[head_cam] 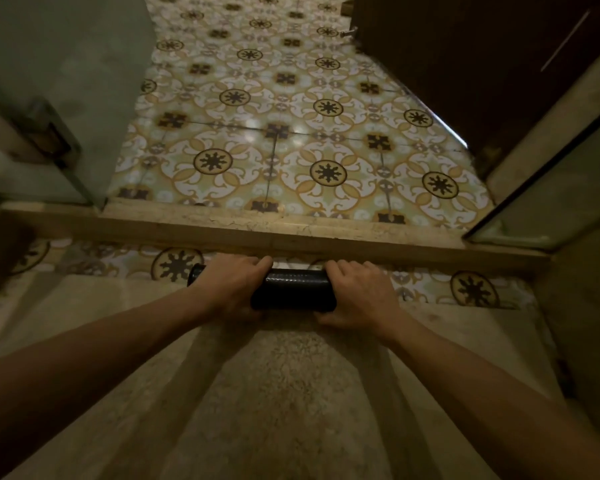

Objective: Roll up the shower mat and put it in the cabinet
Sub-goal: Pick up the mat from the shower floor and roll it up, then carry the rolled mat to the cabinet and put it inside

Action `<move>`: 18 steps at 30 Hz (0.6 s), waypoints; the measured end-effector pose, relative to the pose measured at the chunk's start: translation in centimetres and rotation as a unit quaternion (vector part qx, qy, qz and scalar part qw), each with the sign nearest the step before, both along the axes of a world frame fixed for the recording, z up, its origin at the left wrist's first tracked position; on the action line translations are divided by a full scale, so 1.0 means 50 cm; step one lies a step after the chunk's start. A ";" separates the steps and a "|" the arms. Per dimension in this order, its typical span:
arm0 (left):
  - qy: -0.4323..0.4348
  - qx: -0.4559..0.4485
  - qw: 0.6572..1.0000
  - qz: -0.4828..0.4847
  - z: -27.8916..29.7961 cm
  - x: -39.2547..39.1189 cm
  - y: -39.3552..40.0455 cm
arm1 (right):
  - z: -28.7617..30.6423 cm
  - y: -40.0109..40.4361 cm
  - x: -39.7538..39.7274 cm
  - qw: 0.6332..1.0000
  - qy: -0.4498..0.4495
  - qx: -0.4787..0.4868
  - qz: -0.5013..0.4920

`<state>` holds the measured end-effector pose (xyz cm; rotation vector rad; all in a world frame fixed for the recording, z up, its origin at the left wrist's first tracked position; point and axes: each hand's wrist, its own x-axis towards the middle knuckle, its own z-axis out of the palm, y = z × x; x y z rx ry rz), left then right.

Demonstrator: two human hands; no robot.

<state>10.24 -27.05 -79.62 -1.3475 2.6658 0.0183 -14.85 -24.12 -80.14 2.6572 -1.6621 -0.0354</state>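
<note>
The shower mat point(291, 289) is black and rolled into a tight tube, lying crosswise on the shower floor just below the stone threshold. My left hand point(234, 287) wraps over its left part, with the roll's left end poking out past my fingers. My right hand point(355, 296) grips the right end, thumb underneath. Both forearms reach in from the bottom of the view. No cabinet is in sight.
A raised stone threshold point(291, 233) runs across in front of the roll. Beyond it lies patterned floor tile point(291, 133). A glass panel point(59, 98) stands at the left, another glass panel point(551, 202) at the right, and a dark wooden door point(465, 64) at the upper right.
</note>
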 end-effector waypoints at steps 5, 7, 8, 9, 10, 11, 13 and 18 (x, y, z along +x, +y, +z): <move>-0.035 0.028 0.999 -0.016 0.107 0.040 0.061 | 0.114 0.081 0.035 0.999 0.006 0.052 -0.001; -0.035 0.049 0.998 -0.025 0.177 0.052 0.083 | 0.179 0.112 0.043 0.998 0.007 0.056 -0.005; -0.033 0.058 0.997 -0.028 0.216 0.055 0.093 | 0.216 0.127 0.045 0.998 0.008 0.059 -0.007; -0.034 0.063 0.997 -0.032 0.256 0.057 0.105 | 0.257 0.140 0.046 0.998 0.013 0.063 -0.007; -0.034 0.066 0.997 -0.034 0.299 0.058 0.119 | 0.303 0.151 0.047 0.997 0.020 0.068 -0.005; -0.031 0.072 0.996 -0.035 0.345 0.058 0.132 | 0.355 0.161 0.047 0.997 0.027 0.078 -0.003; -0.027 0.089 0.995 -0.034 0.451 0.058 0.158 | 0.468 0.182 0.051 0.994 0.029 0.109 -0.011; -0.023 0.139 0.989 -0.045 0.756 0.062 0.201 | 0.773 0.265 0.075 0.984 -0.008 0.167 -0.065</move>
